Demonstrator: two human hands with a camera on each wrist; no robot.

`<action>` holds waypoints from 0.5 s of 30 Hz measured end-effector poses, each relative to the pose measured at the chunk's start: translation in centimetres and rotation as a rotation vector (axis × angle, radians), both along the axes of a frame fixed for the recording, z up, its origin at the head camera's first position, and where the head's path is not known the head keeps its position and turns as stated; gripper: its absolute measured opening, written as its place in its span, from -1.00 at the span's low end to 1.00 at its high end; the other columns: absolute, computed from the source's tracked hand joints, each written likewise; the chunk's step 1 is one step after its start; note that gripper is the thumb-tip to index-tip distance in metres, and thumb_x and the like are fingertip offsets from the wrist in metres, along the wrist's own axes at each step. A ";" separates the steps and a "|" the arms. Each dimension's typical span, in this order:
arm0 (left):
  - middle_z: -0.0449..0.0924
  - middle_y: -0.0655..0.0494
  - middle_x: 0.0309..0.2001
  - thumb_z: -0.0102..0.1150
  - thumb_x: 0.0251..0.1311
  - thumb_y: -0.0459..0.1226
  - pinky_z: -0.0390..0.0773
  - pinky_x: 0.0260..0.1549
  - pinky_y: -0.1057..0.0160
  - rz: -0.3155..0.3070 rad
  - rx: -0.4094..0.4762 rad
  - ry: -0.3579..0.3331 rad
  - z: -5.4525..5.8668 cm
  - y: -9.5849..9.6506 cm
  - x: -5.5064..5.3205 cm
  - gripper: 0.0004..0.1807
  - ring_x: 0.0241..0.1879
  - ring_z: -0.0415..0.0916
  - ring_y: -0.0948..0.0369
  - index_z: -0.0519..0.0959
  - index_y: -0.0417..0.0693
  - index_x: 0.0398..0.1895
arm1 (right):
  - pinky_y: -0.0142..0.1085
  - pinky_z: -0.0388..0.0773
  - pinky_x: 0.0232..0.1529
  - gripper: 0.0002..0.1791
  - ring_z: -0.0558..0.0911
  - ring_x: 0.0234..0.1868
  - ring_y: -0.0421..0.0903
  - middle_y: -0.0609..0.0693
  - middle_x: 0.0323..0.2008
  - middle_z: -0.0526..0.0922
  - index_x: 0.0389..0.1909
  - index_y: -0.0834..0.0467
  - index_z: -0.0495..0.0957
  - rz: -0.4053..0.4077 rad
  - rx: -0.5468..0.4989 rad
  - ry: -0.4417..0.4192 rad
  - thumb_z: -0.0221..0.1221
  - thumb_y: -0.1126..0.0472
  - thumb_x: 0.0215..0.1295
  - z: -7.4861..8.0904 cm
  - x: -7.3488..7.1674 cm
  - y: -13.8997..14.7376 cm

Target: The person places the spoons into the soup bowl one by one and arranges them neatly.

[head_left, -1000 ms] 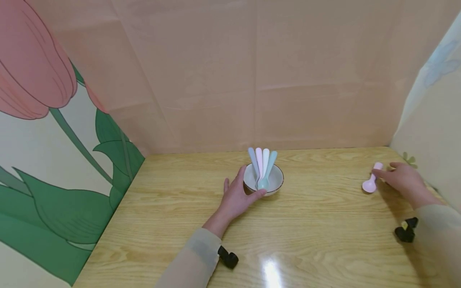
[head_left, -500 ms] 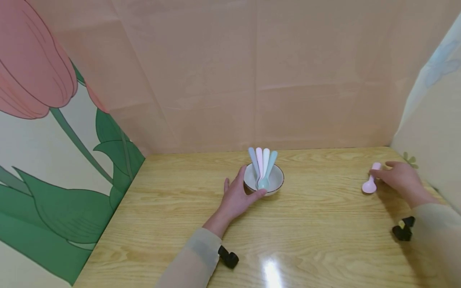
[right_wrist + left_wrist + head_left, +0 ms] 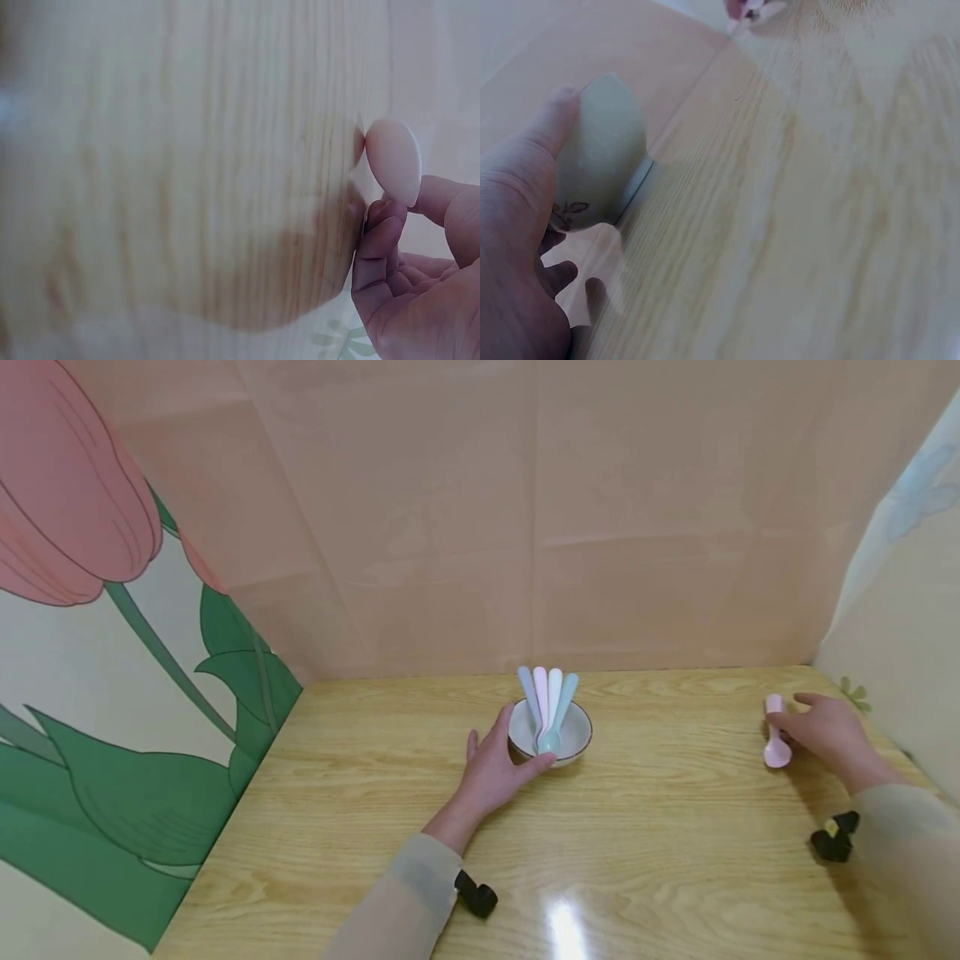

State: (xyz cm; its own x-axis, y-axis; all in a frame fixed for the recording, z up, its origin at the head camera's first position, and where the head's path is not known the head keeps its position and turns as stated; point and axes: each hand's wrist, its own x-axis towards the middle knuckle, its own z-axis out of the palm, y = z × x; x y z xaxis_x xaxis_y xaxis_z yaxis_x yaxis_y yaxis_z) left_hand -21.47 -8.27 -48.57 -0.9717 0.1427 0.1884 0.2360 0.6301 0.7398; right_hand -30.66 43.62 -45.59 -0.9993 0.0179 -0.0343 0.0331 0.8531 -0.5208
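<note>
My left hand (image 3: 491,772) holds a small white bowl (image 3: 577,737) with a dark rim, thumb along the near rim and fingers at its left side. In the left wrist view the bowl (image 3: 604,150) shows a brown leaf pattern low on its outer wall. Several pastel spoons stand in it, including a white spoon (image 3: 555,683) and a teal spoon (image 3: 562,710), handles leaning toward the back. Far to the right, my right hand (image 3: 828,731) pinches a pink spoon (image 3: 777,753) by its handle, bowl end toward me. Up close, that spoon's rounded end (image 3: 396,161) sits low over the wood.
A wood-grain table (image 3: 645,835) carries everything. Behind it rises a plain pinkish backdrop (image 3: 420,527); a tulip-printed panel (image 3: 135,793) borders the left and a pale panel (image 3: 907,635) the right, close to the right hand. Black pieces (image 3: 476,895) are strapped at both wrists.
The right hand has shifted slightly left, and the pink spoon has turned so its handle end swung left and its bowl end came a little right and nearer. Left hand and bowl stay put.
</note>
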 end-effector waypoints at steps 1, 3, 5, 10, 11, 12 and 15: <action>0.43 0.11 0.60 0.41 0.32 0.36 -0.33 0.66 -0.29 0.000 0.001 -0.001 0.0 0.0 0.0 0.15 0.58 0.36 0.14 0.05 0.24 0.80 | 0.51 0.28 0.34 -0.02 0.30 0.35 0.71 0.81 0.40 0.16 0.51 0.72 0.05 -0.003 -0.007 -0.005 0.10 -0.11 0.67 0.0 0.0 0.0; 0.43 0.11 0.60 0.41 0.32 0.36 -0.33 0.66 -0.29 0.001 0.001 -0.003 0.0 0.0 0.0 0.15 0.58 0.36 0.14 0.05 0.24 0.80 | 0.50 0.30 0.32 -0.02 0.35 0.31 0.67 0.80 0.38 0.19 0.52 0.72 0.04 -0.005 -0.013 -0.008 0.11 -0.10 0.66 -0.1 -0.1 0.1; 0.43 0.11 0.60 0.41 0.32 0.36 -0.33 0.66 -0.29 0.002 0.001 -0.005 0.0 0.0 0.0 0.15 0.57 0.37 0.14 0.05 0.25 0.80 | 0.48 0.34 0.29 -0.03 0.43 0.24 0.61 0.78 0.34 0.30 0.52 0.72 0.04 -0.010 -0.018 -0.010 0.12 -0.09 0.66 -0.3 -0.2 0.2; 0.41 0.11 0.61 0.41 0.32 0.36 -0.34 0.67 -0.29 0.003 0.002 -0.010 0.0 0.0 0.0 0.15 0.58 0.36 0.13 0.03 0.27 0.80 | 0.43 0.43 0.20 0.00 0.71 -0.09 0.24 0.49 -0.11 0.74 0.54 0.72 -0.02 -0.015 -0.050 -0.021 0.15 -0.07 0.65 -0.4 -0.5 0.4; 0.41 0.11 0.61 0.41 0.32 0.36 -0.34 0.67 -0.28 0.003 0.003 -0.011 0.1 0.0 0.0 0.15 0.58 0.36 0.13 0.03 0.27 0.80 | 0.40 0.46 0.17 0.00 0.72 -0.18 0.11 0.41 -0.20 0.78 0.54 0.72 -0.02 -0.011 -0.056 -0.017 0.16 -0.06 0.65 -0.3 -0.5 0.4; 0.41 0.11 0.61 0.41 0.32 0.36 -0.34 0.67 -0.29 0.003 0.004 -0.011 0.1 0.0 0.0 0.15 0.58 0.35 0.13 0.03 0.27 0.80 | 0.30 0.51 0.12 -0.01 0.72 -0.25 -0.01 0.32 -0.26 0.80 0.54 0.72 -0.02 -0.006 -0.058 -0.012 0.16 -0.06 0.65 -0.2 -0.4 0.4; 0.41 0.11 0.61 0.41 0.32 0.36 -0.34 0.67 -0.29 0.003 0.006 -0.011 0.0 0.0 0.0 0.15 0.59 0.35 0.12 0.03 0.28 0.80 | -0.17 0.56 -0.08 -0.04 0.64 -0.34 -0.28 0.18 -0.33 0.83 0.55 0.70 0.01 0.007 -0.073 0.000 0.14 -0.05 0.68 0.4 0.0 -0.3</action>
State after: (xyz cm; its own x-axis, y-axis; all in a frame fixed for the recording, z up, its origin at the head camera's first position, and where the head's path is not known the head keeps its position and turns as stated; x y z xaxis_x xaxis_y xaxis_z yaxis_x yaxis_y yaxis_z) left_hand -21.46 -8.22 -48.54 -0.9742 0.1383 0.1782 0.2254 0.6265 0.7461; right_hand -30.70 43.36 -45.16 -0.9994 0.0087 -0.0348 0.0273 0.8132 -0.5813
